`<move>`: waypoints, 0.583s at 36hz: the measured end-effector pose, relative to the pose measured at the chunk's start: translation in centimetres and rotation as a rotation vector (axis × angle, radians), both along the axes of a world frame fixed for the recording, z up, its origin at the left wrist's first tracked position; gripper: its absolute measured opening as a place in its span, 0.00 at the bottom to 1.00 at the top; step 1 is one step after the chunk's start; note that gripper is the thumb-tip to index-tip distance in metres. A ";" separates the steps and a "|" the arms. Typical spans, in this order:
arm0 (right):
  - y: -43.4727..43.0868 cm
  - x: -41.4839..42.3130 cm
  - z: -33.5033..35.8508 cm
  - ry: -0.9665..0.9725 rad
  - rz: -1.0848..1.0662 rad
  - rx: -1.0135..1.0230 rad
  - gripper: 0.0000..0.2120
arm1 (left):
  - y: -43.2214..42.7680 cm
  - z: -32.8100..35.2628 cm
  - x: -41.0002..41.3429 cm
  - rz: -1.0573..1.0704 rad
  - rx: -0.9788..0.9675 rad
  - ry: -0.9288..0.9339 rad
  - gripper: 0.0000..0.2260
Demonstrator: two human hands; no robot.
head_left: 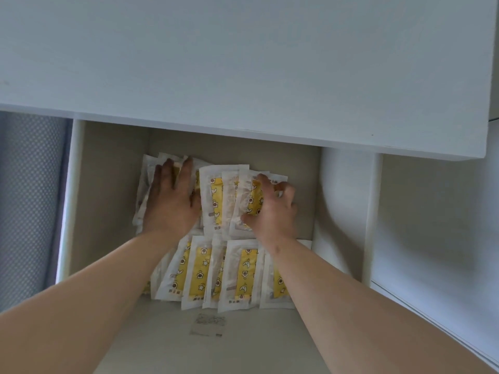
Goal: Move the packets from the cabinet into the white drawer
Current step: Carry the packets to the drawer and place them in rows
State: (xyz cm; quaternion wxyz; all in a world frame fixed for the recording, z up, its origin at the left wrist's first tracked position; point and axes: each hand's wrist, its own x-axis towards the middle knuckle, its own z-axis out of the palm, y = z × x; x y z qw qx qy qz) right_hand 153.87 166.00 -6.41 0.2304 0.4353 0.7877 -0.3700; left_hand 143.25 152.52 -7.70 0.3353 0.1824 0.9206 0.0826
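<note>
1. 1 white drawer (75, 184), pulled open.
2. packets (198, 273): 2 overlapping rows on the drawer floor; exact count cannot be told.
3. 1 left hand (172, 201): fingers straight, flat on back-row packets.
4. 1 right hand (272, 211): fingers curled, gripping back-row packets.

soft, even daylight; dim shadow under the overhang, wide-angle bending at edges, slightly blurry.

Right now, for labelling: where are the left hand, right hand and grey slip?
left hand (172, 203): head view, back of hand.
right hand (274, 214): head view, back of hand.
grey slip (208, 323): head view, its middle.
</note>
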 end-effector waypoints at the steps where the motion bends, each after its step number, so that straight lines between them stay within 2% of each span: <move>1: -0.1 -0.1 -0.1 0.001 0.002 -0.001 0.36 | 0.0 0.1 -0.3 -0.025 -0.023 0.017 0.26; 4: -0.4 -0.3 -0.2 0.007 -0.008 -0.012 0.36 | 0.4 1.0 -0.9 0.017 -0.020 0.096 0.24; 7: -0.7 -0.5 -0.3 0.012 -0.024 -0.025 0.36 | 1.1 1.5 -1.2 -0.059 0.159 0.183 0.21; 9: -0.8 -0.6 -0.3 0.017 -0.026 -0.033 0.35 | 1.7 1.6 -1.4 -0.178 0.240 0.083 0.22; 11: -0.7 -0.6 -0.2 0.022 -0.027 -0.038 0.35 | 2.0 1.2 -1.4 -0.330 0.112 -0.089 0.28; 14: -0.6 -0.6 -0.3 0.021 -0.010 -0.026 0.36 | 2.0 0.6 -1.5 -0.582 -0.104 -0.075 0.36; 21: -0.2 -0.2 -0.5 0.034 0.050 0.014 0.36 | 2.4 0.9 -1.8 -0.600 -0.134 -0.035 0.38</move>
